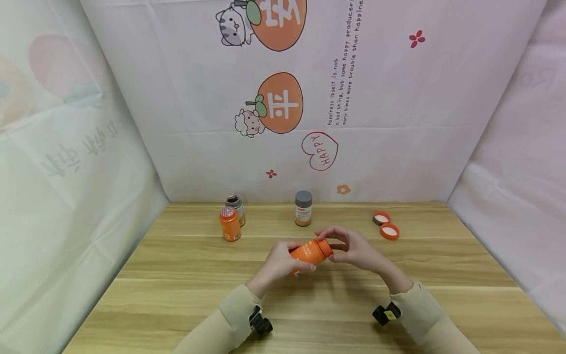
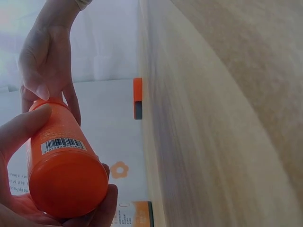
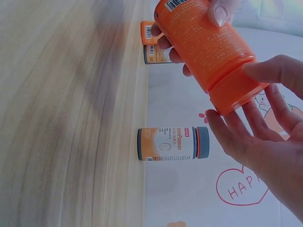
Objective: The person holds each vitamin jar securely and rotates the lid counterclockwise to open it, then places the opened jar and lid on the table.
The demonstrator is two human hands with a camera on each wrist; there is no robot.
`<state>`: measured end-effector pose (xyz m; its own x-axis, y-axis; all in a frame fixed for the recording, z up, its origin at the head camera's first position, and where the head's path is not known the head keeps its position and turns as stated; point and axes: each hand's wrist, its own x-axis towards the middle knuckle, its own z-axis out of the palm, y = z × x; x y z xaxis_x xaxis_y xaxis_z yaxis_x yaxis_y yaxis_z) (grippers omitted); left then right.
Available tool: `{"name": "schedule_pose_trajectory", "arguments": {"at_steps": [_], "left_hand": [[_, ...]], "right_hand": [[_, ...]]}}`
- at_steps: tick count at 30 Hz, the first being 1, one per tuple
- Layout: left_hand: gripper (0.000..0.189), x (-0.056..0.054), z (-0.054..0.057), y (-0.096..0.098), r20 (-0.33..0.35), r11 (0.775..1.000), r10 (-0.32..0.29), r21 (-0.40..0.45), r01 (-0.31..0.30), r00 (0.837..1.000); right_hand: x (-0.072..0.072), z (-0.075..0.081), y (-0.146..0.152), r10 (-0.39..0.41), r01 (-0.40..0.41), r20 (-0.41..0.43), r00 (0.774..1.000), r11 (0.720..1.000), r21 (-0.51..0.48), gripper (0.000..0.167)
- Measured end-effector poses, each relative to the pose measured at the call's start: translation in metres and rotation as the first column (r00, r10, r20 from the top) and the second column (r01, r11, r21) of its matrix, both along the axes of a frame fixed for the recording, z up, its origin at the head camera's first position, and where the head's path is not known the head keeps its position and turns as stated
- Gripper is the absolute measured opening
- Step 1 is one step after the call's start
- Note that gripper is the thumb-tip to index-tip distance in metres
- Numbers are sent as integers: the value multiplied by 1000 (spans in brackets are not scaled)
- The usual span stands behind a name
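Note:
Held tilted above the table is an orange pill bottle (image 1: 308,252), its capped end toward the right. My left hand (image 1: 283,260) grips the bottle round its body; the left wrist view shows its base and a barcode label. At the other end, my right hand (image 1: 349,248) has thumb and fingers round the orange cap (image 3: 239,87). Behind the hands a grey-capped bottle (image 1: 303,209) stands upright with its lid on.
At the back left stand an uncapped orange bottle (image 1: 230,225) and an uncapped grey bottle (image 1: 235,206), close together. An orange lid (image 1: 389,231) and a grey-and-orange lid (image 1: 381,218) lie at the back right. A printed cloth (image 1: 376,162) hangs behind the table.

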<state>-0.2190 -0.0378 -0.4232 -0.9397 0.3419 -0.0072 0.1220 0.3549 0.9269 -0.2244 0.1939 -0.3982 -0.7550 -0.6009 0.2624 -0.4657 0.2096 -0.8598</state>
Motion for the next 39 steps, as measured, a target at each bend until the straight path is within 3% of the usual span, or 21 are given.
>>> {"name": "schedule_pose_trajectory", "arguments": {"at_steps": [6, 14, 24, 27, 32, 39], "left_hand": [[41, 0, -1, 0, -4, 1000, 0, -4, 0, 1000], [47, 2, -1, 1, -23, 1000, -2, 0, 2, 1000], [55, 2, -2, 6, -84, 999, 15, -48, -19, 996], [57, 3, -1, 8, -128, 997, 21, -73, -30, 992], [59, 4, 1, 10, -196, 991, 27, -123, -52, 980], [58, 6, 3, 11, -230, 988, 34, -137, -67, 972]], "right_hand": [[1, -2, 0, -14, 15, -20, 1000, 1000, 15, 31], [4, 2, -6, -134, 130, 66, 989, 989, 73, 28], [3, 4, -15, -324, 290, 189, 927, 938, 188, 49], [3, 4, -17, -355, 305, 232, 906, 925, 228, 55], [1, 1, -18, -362, 289, 281, 889, 918, 271, 59], [1, -1, -18, -393, 304, 301, 869, 904, 301, 61]]}}
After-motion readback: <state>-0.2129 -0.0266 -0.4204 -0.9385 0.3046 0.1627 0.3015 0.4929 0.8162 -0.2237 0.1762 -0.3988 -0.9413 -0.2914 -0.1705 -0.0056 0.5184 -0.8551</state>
